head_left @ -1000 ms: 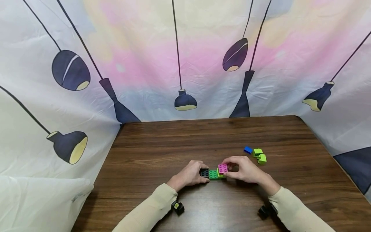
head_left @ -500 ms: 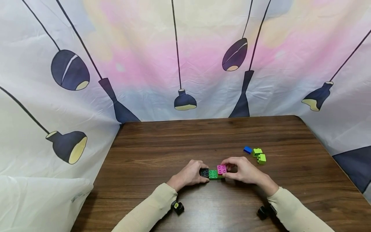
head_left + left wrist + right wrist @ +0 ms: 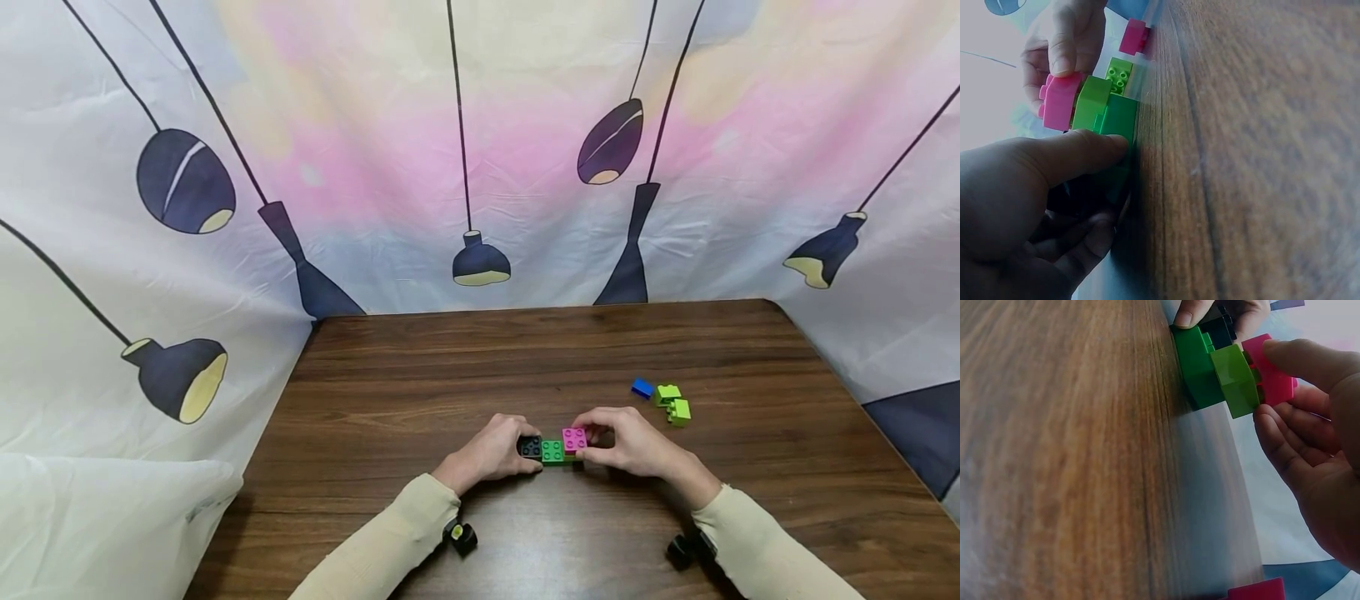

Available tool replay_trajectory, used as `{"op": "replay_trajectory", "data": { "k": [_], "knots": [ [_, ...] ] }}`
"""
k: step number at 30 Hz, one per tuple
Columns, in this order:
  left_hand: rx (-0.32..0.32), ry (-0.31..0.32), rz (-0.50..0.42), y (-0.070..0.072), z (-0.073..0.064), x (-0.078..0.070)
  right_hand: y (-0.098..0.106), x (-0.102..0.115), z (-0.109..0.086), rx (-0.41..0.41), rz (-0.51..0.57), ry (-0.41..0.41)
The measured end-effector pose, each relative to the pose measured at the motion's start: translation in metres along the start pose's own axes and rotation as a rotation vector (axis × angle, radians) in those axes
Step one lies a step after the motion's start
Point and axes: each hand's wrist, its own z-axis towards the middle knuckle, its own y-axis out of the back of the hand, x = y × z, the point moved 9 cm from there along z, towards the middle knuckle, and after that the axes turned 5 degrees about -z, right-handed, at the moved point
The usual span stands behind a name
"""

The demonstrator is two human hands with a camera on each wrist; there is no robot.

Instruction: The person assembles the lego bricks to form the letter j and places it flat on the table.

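A long green toy building brick (image 3: pixel 552 451) lies on the wooden table, with a black brick (image 3: pixel 530 447) on its left end. My left hand (image 3: pixel 491 448) grips this end, its thumb pressed on the green side in the left wrist view. On the right end sits a lime brick (image 3: pixel 1235 381). My right hand (image 3: pixel 626 442) pinches a pink brick (image 3: pixel 574 439) between thumb and fingers over the lime one. In the right wrist view a narrow gap with studs shows between pink and lime. From the head, pink covers most of lime.
Farther back on the right lie a blue brick (image 3: pixel 642 387) and two lime bricks, one (image 3: pixel 667 395) behind the other (image 3: pixel 678 412). Another pink brick (image 3: pixel 1133 36) stands on the table beyond the right hand in the left wrist view. A patterned cloth (image 3: pixel 405 167) hangs behind the table.
Over the last second my right hand has shifted the pink brick slightly left and down, so it covers more of the lime brick. My left hand stays in place.
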Motion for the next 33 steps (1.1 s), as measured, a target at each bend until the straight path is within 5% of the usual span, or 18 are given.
{"op": "replay_trajectory", "data": {
  "k": [33],
  "knots": [
    [-0.015, -0.022, 0.024, 0.001, 0.000, -0.003, -0.001, 0.006, 0.009, 0.096, -0.080, -0.030]
  ]
}}
